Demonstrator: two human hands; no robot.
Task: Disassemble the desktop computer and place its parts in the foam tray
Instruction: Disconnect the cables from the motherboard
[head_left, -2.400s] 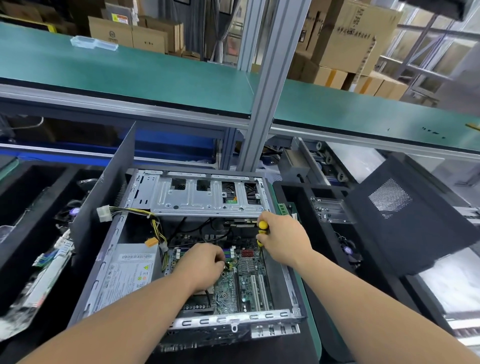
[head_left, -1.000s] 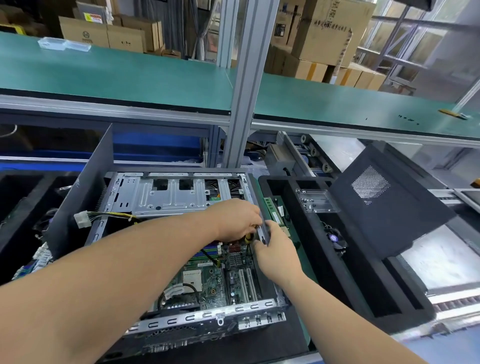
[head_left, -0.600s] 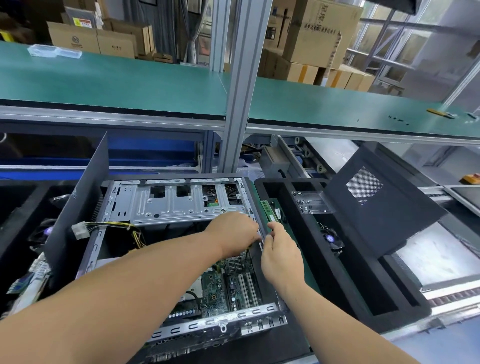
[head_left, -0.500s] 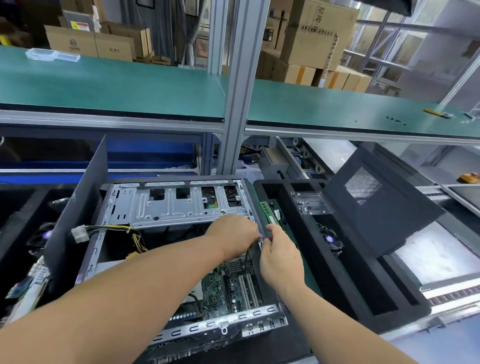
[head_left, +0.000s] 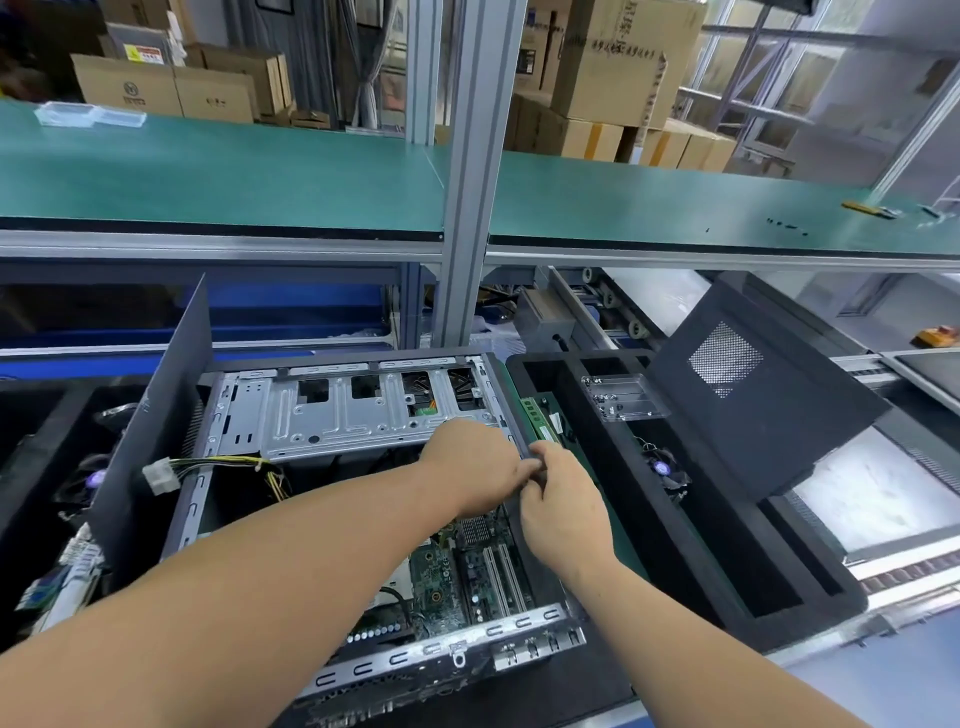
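At the right wall of the open desktop computer case (head_left: 332, 499), we are bringing both hands together. Our left hand (head_left: 475, 467) and right hand (head_left: 563, 506) are curling their fingers around a small dark object between them, too hidden to name. The motherboard (head_left: 467, 571) is lying exposed below our wrists. Just beside the case, a green memory stick (head_left: 537, 418) is resting near the black foam tray (head_left: 691, 545), which is holding a small fan (head_left: 662, 470) and a clear plastic box (head_left: 623, 397).
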